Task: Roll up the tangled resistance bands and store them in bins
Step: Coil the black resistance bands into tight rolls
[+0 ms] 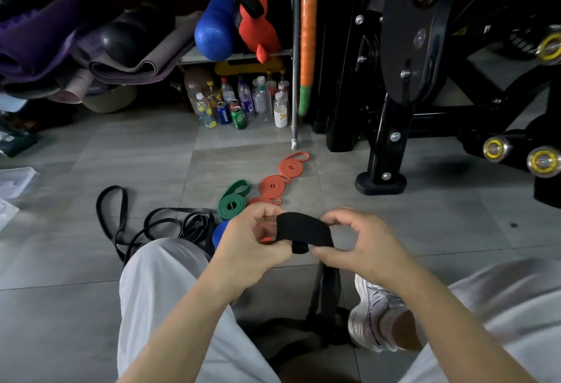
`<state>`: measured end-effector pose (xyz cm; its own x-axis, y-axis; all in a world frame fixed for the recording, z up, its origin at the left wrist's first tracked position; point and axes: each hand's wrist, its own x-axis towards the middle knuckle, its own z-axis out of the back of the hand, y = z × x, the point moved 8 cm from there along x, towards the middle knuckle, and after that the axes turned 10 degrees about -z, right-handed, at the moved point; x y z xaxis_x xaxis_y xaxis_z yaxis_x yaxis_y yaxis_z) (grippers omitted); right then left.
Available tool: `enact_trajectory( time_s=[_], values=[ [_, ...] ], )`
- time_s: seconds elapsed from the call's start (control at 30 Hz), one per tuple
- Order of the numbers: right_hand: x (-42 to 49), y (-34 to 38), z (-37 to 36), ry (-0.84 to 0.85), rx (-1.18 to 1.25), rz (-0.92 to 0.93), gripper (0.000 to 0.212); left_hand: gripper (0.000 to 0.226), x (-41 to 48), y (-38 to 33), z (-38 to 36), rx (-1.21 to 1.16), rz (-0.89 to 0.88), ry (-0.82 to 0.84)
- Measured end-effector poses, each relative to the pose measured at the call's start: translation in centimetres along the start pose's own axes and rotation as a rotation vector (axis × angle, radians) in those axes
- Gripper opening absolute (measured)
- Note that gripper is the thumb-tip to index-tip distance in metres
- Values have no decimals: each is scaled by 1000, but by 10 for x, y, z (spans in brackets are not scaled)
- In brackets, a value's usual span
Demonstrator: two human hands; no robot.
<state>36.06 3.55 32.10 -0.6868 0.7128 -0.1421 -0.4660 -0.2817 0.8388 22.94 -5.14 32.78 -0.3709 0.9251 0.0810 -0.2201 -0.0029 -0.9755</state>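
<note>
A wide black resistance band (pixel 303 230) is held between both hands at mid-frame, its end folded into a small roll. My left hand (pixel 252 240) pinches its left side and my right hand (pixel 361 243) pinches its right side. The band's loose tail (pixel 324 294) hangs down to the floor between my legs. On the tiles beyond lie a rolled green band (pixel 232 205), two rolled orange bands (pixel 291 167) (pixel 273 186) and part of a third, and a blue roll (pixel 220 232) partly hidden by my left hand. A tangle of thin black bands (pixel 170 224) lies to the left.
A clear plastic bin (pixel 15 180) sits at the left edge. Bottles and cans (pixel 239 103) stand under a shelf with mats and a blue roller (pixel 214 30). A black gym machine (pixel 425 79) fills the right, its foot (pixel 381 183) near the orange rolls. My shoe (pixel 373 316) is bottom right.
</note>
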Motion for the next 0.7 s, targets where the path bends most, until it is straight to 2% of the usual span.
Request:
enact_trajectory(
  time_s=[0.13,0.2,0.3,0.37,0.4,0.43,0.53,0.57,0.63,0.7],
  values=[
    [-5,-3,-19,29,414,25,34,34,-2,15,2,-398,106,-118],
    [-8,-1,-28,21,575,74,42,33,-7,19,-3,-615,162,-106],
    [-10,5,-35,-30,659,105,38,35,-19,23,-15,-812,227,-91],
    [-9,9,-34,-60,625,95,32,38,-22,24,-11,-820,227,-97],
    [-7,12,-33,-57,563,91,30,43,-21,22,-2,-700,175,-78],
    [-4,15,-31,-54,473,90,28,51,-18,15,8,-479,89,-27],
    [5,21,-32,-8,43,110,33,67,-8,-18,27,400,-177,166],
    [7,24,-35,14,-84,148,36,67,-6,-27,22,629,-262,249],
    [8,35,-39,32,-209,237,34,53,-4,-36,10,884,-362,403],
    [9,45,-38,9,-276,297,32,45,-2,-39,5,979,-383,445]
  ],
)
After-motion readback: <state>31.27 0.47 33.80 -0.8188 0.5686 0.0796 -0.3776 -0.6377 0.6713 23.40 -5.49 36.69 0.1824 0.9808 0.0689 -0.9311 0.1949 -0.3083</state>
